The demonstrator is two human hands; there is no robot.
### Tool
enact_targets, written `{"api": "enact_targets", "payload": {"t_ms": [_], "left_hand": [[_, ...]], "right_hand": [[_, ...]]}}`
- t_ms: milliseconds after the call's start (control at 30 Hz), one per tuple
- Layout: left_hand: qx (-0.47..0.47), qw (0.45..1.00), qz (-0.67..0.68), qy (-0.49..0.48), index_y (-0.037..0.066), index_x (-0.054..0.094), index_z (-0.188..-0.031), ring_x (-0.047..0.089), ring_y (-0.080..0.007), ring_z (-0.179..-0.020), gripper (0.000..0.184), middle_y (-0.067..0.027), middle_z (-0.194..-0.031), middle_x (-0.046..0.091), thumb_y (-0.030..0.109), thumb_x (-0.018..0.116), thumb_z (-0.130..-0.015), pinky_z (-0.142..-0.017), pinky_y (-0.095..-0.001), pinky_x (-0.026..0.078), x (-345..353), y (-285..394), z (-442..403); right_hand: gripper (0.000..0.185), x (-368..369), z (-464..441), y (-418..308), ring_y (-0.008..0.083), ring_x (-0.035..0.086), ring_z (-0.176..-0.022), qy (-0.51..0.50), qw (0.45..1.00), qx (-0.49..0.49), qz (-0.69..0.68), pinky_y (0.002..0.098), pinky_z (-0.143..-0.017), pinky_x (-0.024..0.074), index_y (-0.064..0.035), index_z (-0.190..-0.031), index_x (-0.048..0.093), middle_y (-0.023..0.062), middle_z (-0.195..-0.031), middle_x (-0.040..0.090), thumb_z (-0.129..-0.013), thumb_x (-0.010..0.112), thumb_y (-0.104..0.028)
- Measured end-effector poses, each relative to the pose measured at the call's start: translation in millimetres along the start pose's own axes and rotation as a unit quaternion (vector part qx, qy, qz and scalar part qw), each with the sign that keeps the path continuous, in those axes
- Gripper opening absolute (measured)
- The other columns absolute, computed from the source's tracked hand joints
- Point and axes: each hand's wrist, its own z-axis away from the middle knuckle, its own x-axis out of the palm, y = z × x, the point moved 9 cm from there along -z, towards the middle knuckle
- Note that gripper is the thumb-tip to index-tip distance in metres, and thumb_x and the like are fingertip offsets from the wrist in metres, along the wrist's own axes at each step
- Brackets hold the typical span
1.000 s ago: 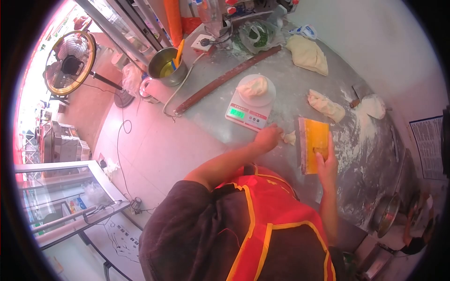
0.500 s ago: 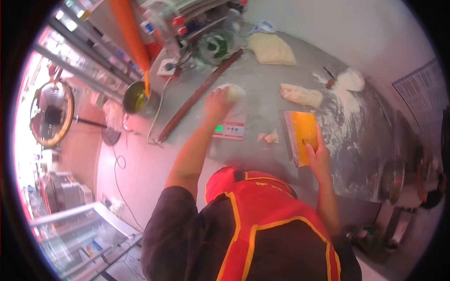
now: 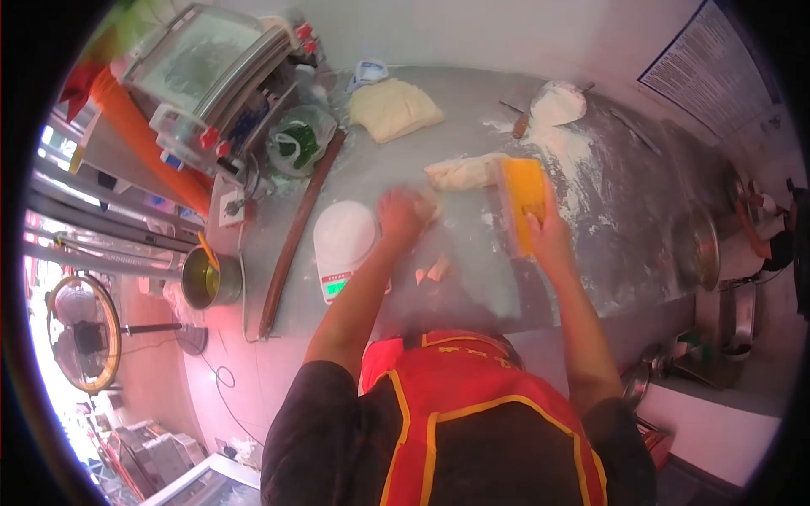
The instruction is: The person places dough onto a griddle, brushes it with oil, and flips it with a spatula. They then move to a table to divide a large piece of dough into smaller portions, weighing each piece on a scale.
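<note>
My left hand (image 3: 403, 218), slightly blurred, is closed on a pale piece of dough (image 3: 431, 207) just right of the scale. The white kitchen scale (image 3: 347, 236) has a green lit display and a bare round plate. In my right hand (image 3: 548, 232) is a yellow dough scraper (image 3: 525, 187), gripped by its side and standing over the right end of a dough log (image 3: 460, 173). Whether its edge touches the log I cannot tell. Small dough scraps (image 3: 437, 270) lie nearer to me on the grey worktop (image 3: 472, 295).
A large dough slab (image 3: 395, 111) lies at the back. Left of the scale is a long brown rolling pin (image 3: 299, 240), with a metal pot (image 3: 211, 278) beyond it. Flour (image 3: 558, 139) covers the right side, with a wooden-handled tool (image 3: 520, 126). A metal bowl (image 3: 700, 249) stands far right.
My left hand has moved off the scale to the right with the dough piece. My right hand has brought the scraper up to the dough log. The view has turned right.
</note>
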Motion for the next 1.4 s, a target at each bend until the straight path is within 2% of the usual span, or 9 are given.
{"api": "enact_targets", "payload": {"t_ms": [100, 300, 400, 700, 767, 933, 1067, 1233, 1400], "left_hand": [[0.036, 0.992, 0.116, -0.034, 0.003, 0.055, -0.116, 0.044, -0.0362, -0.115, 0.056, -0.0176, -0.125, 0.049, 0.038, 0.069, -0.074, -0.098, -0.0429, 0.036, 16, 2, -40], [0.100, 0.992, 0.058, -0.043, 0.005, 0.050, -0.120, 0.046, -0.0345, -0.114, 0.061, -0.0165, -0.121, 0.052, 0.041, 0.068, -0.073, -0.092, -0.0424, 0.039, 60, 36, -84], [0.069, 0.971, 0.012, -0.227, 0.006, 0.049, -0.120, 0.047, -0.0336, -0.113, 0.064, -0.0147, -0.118, 0.053, 0.042, 0.069, -0.072, -0.091, -0.0420, 0.039, 80, 52, -91], [-0.025, 0.989, -0.004, -0.145, 0.007, 0.053, -0.115, 0.055, -0.0339, -0.099, 0.045, -0.0146, -0.107, 0.058, 0.031, 0.064, -0.078, -0.084, -0.0419, 0.044, 94, 29, -106], [-0.020, 0.989, 0.112, -0.095, 0.006, 0.053, -0.117, 0.054, -0.0341, -0.102, 0.046, -0.0169, -0.109, 0.058, 0.031, 0.063, -0.079, -0.086, -0.0417, 0.044, 101, 9, -107], [-0.144, 0.932, 0.331, -0.003, 0.005, 0.050, -0.123, 0.054, -0.0343, -0.107, 0.050, -0.0209, -0.113, 0.058, 0.030, 0.062, -0.081, -0.091, -0.0407, 0.042, 17, -56, -69], [-0.141, 0.964, 0.224, 0.031, 0.004, 0.049, -0.123, 0.057, -0.0345, -0.103, 0.050, -0.0212, -0.110, 0.060, 0.027, 0.064, -0.081, -0.088, -0.0410, 0.044, -81, -103, -11], [-0.181, 0.966, 0.186, -0.022, 0.003, 0.053, -0.119, 0.060, -0.0327, -0.099, 0.044, -0.0196, -0.107, 0.061, 0.024, 0.063, -0.082, -0.083, -0.0396, 0.046, -83, -153, 40], [-0.219, 0.927, 0.299, 0.053, -0.001, 0.059, -0.109, 0.062, -0.0308, -0.096, 0.036, -0.0195, -0.102, 0.064, 0.025, 0.057, -0.085, -0.083, -0.0374, 0.047, -120, -151, 57]], "right_hand": [[0.073, 30, -35, -14, 0.0414, 0.061, -0.083, -0.022, 0.999, -0.002, 0.030, 0.0453, -0.072, 0.0474, -0.0202, -0.146, 0.018, 0.0234, -0.097, 0.061, -0.083, 0.053, -0.005], [0.072, 85, -71, -18, 0.0412, 0.060, -0.076, -0.076, 0.992, -0.013, 0.099, 0.0469, -0.065, 0.0460, -0.0216, -0.146, 0.016, 0.0241, -0.082, 0.062, -0.085, 0.052, -0.010], [0.071, 97, -71, -13, 0.0407, 0.060, -0.074, -0.098, 0.990, -0.010, 0.098, 0.0468, -0.063, 0.0459, -0.0202, -0.146, 0.015, 0.0231, -0.079, 0.061, -0.085, 0.051, -0.013], [0.075, 147, -109, -12, 0.0391, 0.061, -0.080, -0.121, 0.986, -0.012, 0.116, 0.0485, -0.067, 0.0462, -0.0137, -0.146, 0.013, 0.0214, -0.089, 0.062, -0.081, 0.049, -0.003], [0.075, 148, -111, -16, 0.0391, 0.061, -0.081, -0.106, 0.986, -0.032, 0.128, 0.0481, -0.068, 0.0461, -0.0141, -0.146, 0.014, 0.0216, -0.089, 0.062, -0.080, 0.048, -0.002], [0.072, 148, -113, -9, 0.0399, 0.061, -0.081, -0.086, 0.990, -0.048, 0.101, 0.0482, -0.070, 0.0458, -0.0148, -0.146, 0.014, 0.0220, -0.088, 0.062, -0.082, 0.047, -0.004], [0.072, 149, -112, -13, 0.0385, 0.061, -0.075, -0.058, 0.990, -0.076, 0.106, 0.0468, -0.068, 0.0453, -0.0174, -0.146, 0.014, 0.0208, -0.078, 0.062, -0.083, 0.048, -0.006], [0.074, 149, -112, -26, 0.0385, 0.061, -0.076, -0.082, 0.985, -0.056, 0.143, 0.0463, -0.069, 0.0452, -0.0184, -0.147, 0.012, 0.0208, -0.078, 0.062, -0.084, 0.050, -0.009], [0.073, 122, -105, -22, 0.0396, 0.061, -0.083, -0.096, 0.989, -0.025, 0.110, 0.0455, -0.073, 0.0461, -0.0210, -0.147, 0.012, 0.0228, -0.092, 0.062, -0.085, 0.050, -0.011]]}}
